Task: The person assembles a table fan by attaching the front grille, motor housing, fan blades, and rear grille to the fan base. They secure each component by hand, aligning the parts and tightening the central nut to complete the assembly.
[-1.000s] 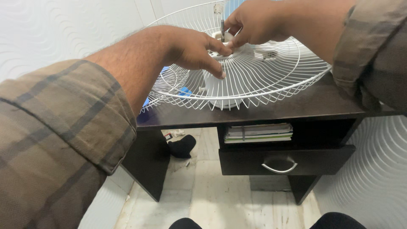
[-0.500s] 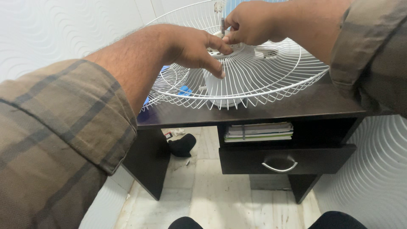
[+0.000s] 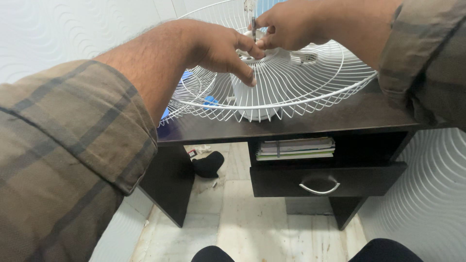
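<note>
A white wire fan guard (image 3: 310, 82) lies tilted on a dark wooden desk (image 3: 349, 121), with the white motor housing (image 3: 252, 104) under its centre. My left hand (image 3: 218, 48) rests on the guard's hub, fingers spread over the wires and pressing down. My right hand (image 3: 286, 24) pinches a thin metal shaft (image 3: 253, 26) that stands upright from the hub, at the top of the view. A second white wire guard (image 3: 191, 94) lies behind on the left, with something blue under it.
Under the desk top, a shelf holds a stack of books (image 3: 296, 148) above a drawer with a curved metal handle (image 3: 319, 188). A black object (image 3: 208, 164) and small scraps lie on the tiled floor. White patterned walls stand on both sides.
Both hands and the fan guard sit slightly higher in the view. My right fingers have shifted their pinch on the shaft; my left hand stays on the hub.
</note>
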